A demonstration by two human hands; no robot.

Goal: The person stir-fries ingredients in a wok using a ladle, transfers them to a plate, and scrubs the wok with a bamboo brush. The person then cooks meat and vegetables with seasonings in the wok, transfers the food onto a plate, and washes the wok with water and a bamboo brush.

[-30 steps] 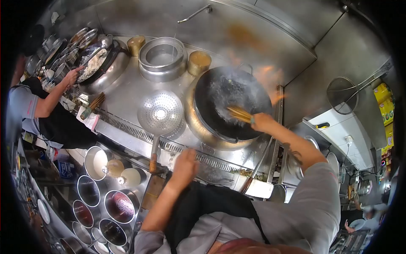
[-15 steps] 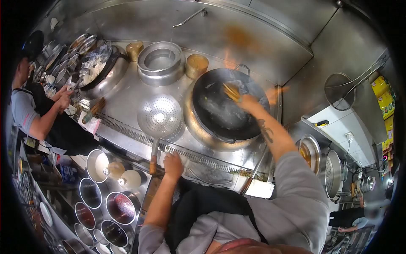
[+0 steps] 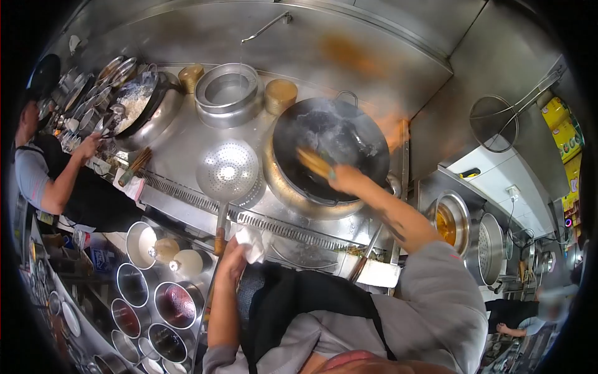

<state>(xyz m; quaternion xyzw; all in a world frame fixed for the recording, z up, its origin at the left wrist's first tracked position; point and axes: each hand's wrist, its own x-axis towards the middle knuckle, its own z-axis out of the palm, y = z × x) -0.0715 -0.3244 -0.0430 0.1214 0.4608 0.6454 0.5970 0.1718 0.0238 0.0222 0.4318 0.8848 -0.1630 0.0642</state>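
My right hand [image 3: 344, 179] is closed around a bamboo wok brush [image 3: 314, 162], whose bristle end is over the near left part of a black wok [image 3: 369, 163]. The wok sits on a round burner, with steam and a little water inside and flames behind its right side. In my left hand [image 3: 232, 258], fingers closed, is a crumpled white cloth [image 3: 250, 244]. Right beside that hand lies the wooden handle of a perforated skimmer [image 3: 227, 171], its bowl resting on the steel range. A long-handled tool [image 3: 366, 252] rests to the right of the wok's near side.
A water pot [image 3: 227, 93] stands under a running spout [image 3: 265, 28]. At lower left are several sauce containers [image 3: 176, 305] and squeeze bottles [image 3: 189, 263]. A co-worker [image 3: 43, 174] works at another wok holding rice [image 3: 134, 105]. A wire strainer [image 3: 494, 124] hangs on the right.
My left hand has shifted slightly left and toward me and now shows a white cloth. My right hand has swept the brush from the wok's far side toward its near left. The view has shifted slightly.
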